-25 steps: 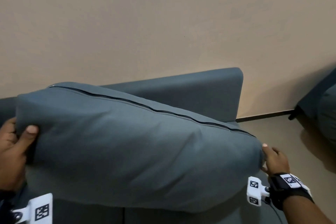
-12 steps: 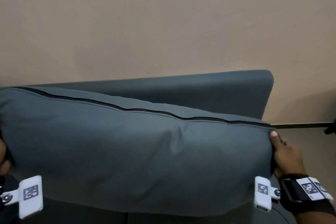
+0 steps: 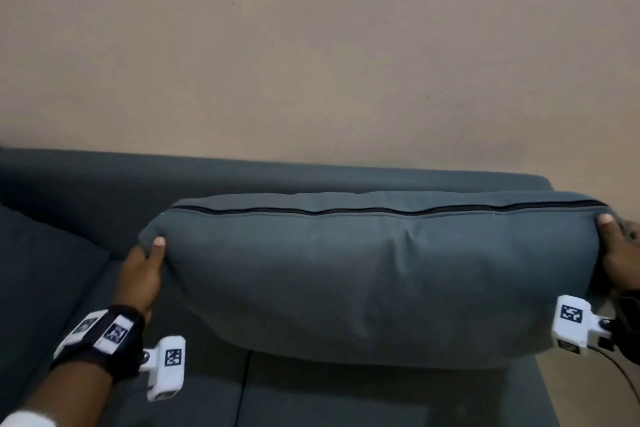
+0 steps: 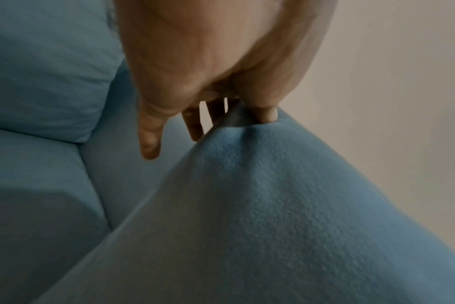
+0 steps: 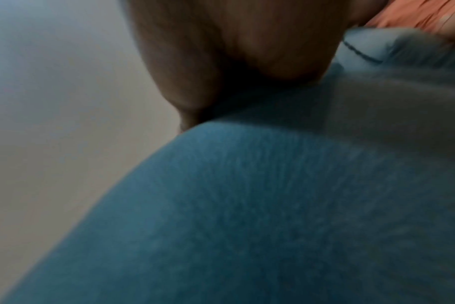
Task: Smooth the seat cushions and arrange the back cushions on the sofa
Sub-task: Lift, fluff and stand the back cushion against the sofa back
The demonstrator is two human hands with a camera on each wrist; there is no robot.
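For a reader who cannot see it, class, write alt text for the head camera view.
Two hands hold a long grey-blue back cushion by its ends, zip edge upward, in front of the sofa backrest: the left hand pinches one corner and the right hand grips the other. Another cushion lies at the left, with a plain beige wall behind.

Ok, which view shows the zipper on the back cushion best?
Head view: the zipper runs whole along the back cushion top edge. The right wrist view catches only a blurred bit; the left wrist view shows none.
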